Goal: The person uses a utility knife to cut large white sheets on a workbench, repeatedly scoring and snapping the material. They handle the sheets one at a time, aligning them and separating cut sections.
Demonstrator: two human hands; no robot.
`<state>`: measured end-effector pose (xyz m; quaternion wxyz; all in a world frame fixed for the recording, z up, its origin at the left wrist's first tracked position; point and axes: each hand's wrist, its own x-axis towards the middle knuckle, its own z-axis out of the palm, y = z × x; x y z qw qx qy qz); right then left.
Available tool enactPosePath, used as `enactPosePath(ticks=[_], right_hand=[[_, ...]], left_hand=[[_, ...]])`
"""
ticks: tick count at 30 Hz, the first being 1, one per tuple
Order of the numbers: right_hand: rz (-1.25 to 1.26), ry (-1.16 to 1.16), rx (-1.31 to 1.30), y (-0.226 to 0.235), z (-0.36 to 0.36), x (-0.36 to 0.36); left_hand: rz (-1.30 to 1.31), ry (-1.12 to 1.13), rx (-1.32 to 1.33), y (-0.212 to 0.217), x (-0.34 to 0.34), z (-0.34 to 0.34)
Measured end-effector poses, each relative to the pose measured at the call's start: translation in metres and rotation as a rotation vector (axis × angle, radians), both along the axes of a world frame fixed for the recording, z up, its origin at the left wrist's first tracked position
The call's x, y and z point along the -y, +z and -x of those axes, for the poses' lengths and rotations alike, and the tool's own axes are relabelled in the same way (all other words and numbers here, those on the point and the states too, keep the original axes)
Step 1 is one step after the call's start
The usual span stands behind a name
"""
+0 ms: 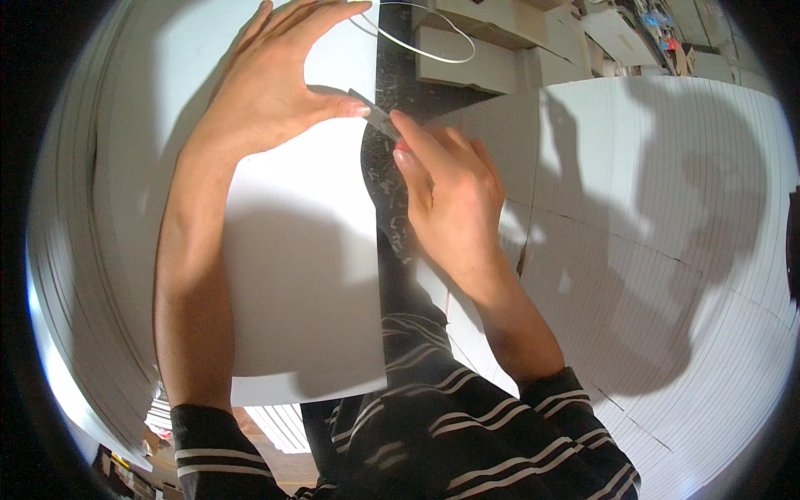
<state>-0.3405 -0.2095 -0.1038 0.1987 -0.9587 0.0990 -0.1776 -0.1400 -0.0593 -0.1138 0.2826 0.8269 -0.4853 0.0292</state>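
As seen from the head view:
Left hand (267,92): fingers spread flat, pressing the white sheet (300,275); thumb touching the blade.
Right hand (450,196): fingers clamped on a small metal blade (375,115) at the sheet's right edge.
Surface: dark cutting strip (385,175) between white boards (667,250).

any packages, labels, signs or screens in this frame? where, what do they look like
Pale cardboard boxes: top centre, beyond the dark gap, flat, rectangular, beige.
Small colourful packets: top right corner, blue and red, too small to tell more.
No labels, signs or screens visible; both hands work on plain white sheets.
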Motion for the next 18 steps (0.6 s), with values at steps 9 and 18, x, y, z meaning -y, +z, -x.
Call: enactPosePath(ticks=[9,18], right_hand=[[-0.035,-0.026,-0.024,0.001,-0.005,0.0],[-0.065,-0.032,-0.039,0.001,-0.007,0.0]], left_hand=[[0.023,-0.001,0.02,-0.005,0.001,-0.001],[0.009,0.048,0.03,-0.009,0.003,0.001]])
